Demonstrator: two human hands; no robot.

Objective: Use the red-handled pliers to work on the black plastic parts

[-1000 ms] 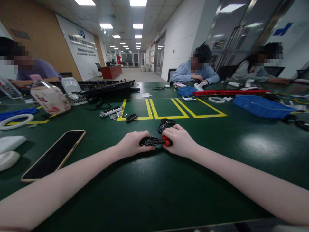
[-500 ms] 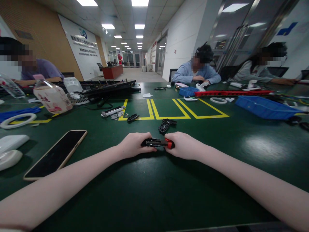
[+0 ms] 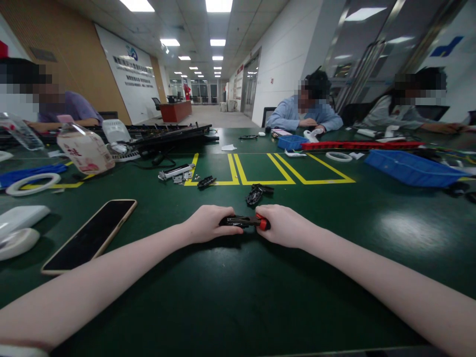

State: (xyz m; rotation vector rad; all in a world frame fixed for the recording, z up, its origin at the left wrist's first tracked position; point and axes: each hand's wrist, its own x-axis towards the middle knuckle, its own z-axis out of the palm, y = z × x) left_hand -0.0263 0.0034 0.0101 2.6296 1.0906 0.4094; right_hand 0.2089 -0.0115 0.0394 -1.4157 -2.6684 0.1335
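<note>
Just over the green table [image 3: 238, 302], my two hands meet around the work. My left hand [image 3: 208, 223] is closed on a black part with metal pieces [image 3: 234, 221], whose exact kind I cannot make out. Wrapped round red-handled pliers [image 3: 263, 222], my right hand [image 3: 286, 225] has their dark jaws at the right end of that part. Whether the jaws bite on it is too small to tell. Beyond my hands lie some loose black parts [image 3: 255, 195] and a smaller black piece [image 3: 206, 182].
A phone [image 3: 91, 235] lies by my left forearm, white devices [image 3: 22, 223] beyond it. Farther back are a bottle [image 3: 85, 148], metal pieces [image 3: 176, 172], yellow tape outlines [image 3: 266, 182], a blue tray [image 3: 412, 168] and a red strip [image 3: 360, 146]. Several people sit around the table.
The whole view has shifted slightly, with things now a little farther right in the picture. Both hands keep their hold, and the pliers stay at the black part.
</note>
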